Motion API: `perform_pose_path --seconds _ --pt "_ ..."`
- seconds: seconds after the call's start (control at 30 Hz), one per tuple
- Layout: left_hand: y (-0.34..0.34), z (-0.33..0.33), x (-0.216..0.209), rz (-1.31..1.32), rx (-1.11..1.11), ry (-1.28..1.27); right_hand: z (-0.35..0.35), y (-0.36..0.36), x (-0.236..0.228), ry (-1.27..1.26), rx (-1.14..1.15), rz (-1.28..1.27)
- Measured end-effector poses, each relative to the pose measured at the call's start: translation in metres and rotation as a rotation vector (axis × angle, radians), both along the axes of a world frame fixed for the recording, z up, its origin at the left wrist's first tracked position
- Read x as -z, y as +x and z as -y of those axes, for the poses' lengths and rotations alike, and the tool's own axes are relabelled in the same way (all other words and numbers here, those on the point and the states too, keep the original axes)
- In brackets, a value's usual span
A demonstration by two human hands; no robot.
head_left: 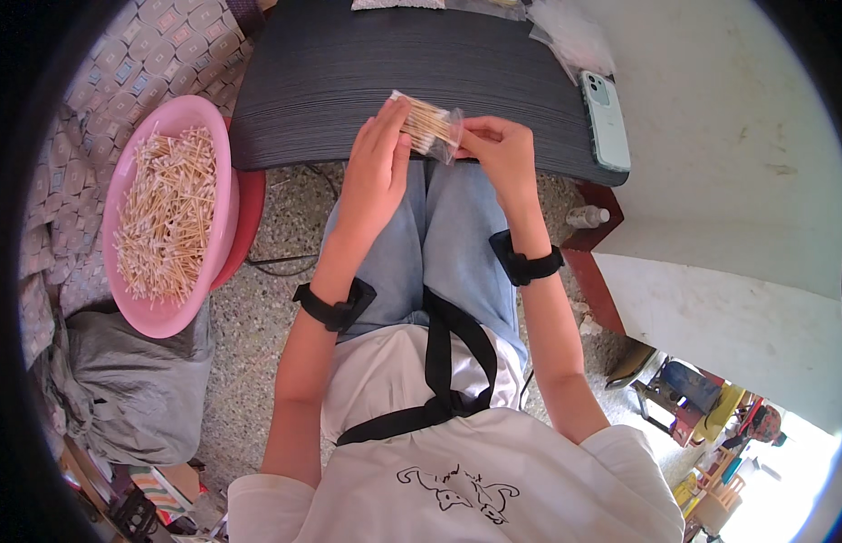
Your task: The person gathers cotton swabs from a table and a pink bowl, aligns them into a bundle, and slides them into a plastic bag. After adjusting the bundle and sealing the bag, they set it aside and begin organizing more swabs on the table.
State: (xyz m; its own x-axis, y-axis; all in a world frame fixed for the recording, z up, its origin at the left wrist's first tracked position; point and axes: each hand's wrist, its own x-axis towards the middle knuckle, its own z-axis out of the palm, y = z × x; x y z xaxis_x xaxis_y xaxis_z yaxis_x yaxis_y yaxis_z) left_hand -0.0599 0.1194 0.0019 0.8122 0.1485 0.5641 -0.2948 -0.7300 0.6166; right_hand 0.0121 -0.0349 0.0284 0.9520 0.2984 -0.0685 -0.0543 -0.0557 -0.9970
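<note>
A bundle of cotton swabs [425, 123] with white tips lies in a small clear plastic bag [454, 138], held up over the near edge of the dark table. My left hand [377, 172] holds the bundle's left end, fingers fairly straight along it and the thumb below. At the other end, my right hand [502, 154] pinches the bag between thumb and curled fingers. Some of the right fingertips are hidden. To my left, a pink basin [229, 181] is heaped with loose cotton swabs [167, 213].
The black table [321, 90] has a curved near edge above my knees. A pale phone [606, 122] rests at its right end, beside clear plastic bags [575, 36]. A red stool [249, 226] stands under the basin. A white wall [711, 136] closes the right side. A bottle [587, 216] is on the floor.
</note>
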Motion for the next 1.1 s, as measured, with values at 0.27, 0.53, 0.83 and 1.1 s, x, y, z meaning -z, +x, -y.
perform_pose_path --seconds 0.27,0.53,0.83,1.1 --pt "-0.002 0.001 -0.004 -0.055 -0.003 0.258 -0.007 0.006 0.007 -0.074 0.043 0.176" --pt "0.008 -0.003 -0.003 -0.008 -0.093 0.048 -0.003 -0.021 -0.006 0.250 0.094 -0.020" --pt "0.007 0.012 -0.006 -0.141 -0.082 -0.018 -0.039 -0.021 0.004 0.055 -0.066 0.088" --pt "0.009 -0.005 0.002 -0.025 -0.195 0.034 -0.011 -0.015 0.003 -0.239 0.145 0.328"
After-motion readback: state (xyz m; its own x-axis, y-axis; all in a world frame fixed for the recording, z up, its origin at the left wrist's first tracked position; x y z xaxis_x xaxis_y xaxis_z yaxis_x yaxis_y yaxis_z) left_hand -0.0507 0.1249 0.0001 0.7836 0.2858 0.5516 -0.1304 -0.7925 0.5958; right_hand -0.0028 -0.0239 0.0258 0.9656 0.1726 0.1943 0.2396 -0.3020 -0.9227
